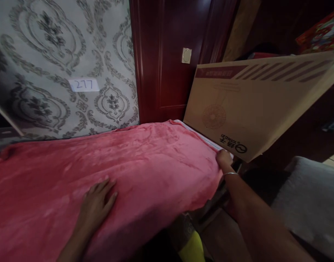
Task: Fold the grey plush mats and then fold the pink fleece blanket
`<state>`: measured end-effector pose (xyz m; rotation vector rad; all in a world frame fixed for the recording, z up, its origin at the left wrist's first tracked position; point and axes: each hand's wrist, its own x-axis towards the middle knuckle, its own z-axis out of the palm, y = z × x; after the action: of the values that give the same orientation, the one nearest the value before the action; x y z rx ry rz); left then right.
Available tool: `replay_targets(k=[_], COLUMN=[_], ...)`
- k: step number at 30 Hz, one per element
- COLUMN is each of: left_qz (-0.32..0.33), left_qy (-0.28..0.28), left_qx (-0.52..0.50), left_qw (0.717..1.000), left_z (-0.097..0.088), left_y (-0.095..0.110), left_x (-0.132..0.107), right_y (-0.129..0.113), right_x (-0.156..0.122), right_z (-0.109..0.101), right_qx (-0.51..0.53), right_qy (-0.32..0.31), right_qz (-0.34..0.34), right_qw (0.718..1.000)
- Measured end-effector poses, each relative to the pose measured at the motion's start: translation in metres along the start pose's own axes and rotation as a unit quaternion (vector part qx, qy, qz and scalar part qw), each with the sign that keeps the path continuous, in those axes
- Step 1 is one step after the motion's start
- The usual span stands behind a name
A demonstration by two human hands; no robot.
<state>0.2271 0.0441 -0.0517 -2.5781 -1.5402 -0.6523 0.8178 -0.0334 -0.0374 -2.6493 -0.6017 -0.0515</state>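
A pink fleece blanket [134, 163] covers a bed that runs along the wall. My left hand [97, 203] lies flat on the blanket near its front edge, fingers stretched out. My right hand [224, 158] is closed on the blanket's far right corner, beside a strip of white sheet [202, 137]. A thin bangle [230, 174] circles that wrist.
A large cardboard box [254, 105] printed with a fan drawing leans over the bed's right end, just above my right hand. Behind stand a dark red wooden door [177, 54] and patterned wallpaper with a label reading 277 [84, 84]. A grey cushion [311, 203] lies at right.
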Motion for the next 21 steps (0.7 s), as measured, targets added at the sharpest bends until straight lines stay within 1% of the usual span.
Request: replay_targets(k=[5,9,11,13,16,18,21], left_qz=[0.025,0.041,0.051,0.061,0.059,0.048,0.037], left_qy=[0.038,0.06,0.06,0.048,0.027,0.023,0.026], left_qx=[-0.036,-0.08,-0.096,-0.096,-0.08,-0.074,-0.084], left_qw=[0.998,0.994,0.992,0.992,0.995,0.996,0.995], left_z=[-0.002,-0.007,-0.009,-0.011,-0.013,-0.012,-0.01], left_y=[-0.001,0.001,0.003,0.005,0.008,0.008,0.007], left_x=[0.0,0.0,0.0,0.0,0.001,0.0,0.0], right_y=[0.003,0.002,-0.001,-0.005,-0.011,-0.012,-0.009], right_x=[0.004,0.003,0.0,-0.001,-0.002,-0.002,-0.002], right_z=[-0.007,-0.013,-0.016,-0.019,-0.025,-0.03,-0.033], right_qx=[0.027,0.049,0.061,0.073,0.09,0.097,0.1], right_qy=[-0.012,-0.025,-0.022,-0.005,0.038,0.062,0.072], right_qz=[0.032,0.034,0.031,0.033,0.055,0.076,0.1], right_qw=[0.999,0.998,0.997,0.997,0.994,0.99,0.987])
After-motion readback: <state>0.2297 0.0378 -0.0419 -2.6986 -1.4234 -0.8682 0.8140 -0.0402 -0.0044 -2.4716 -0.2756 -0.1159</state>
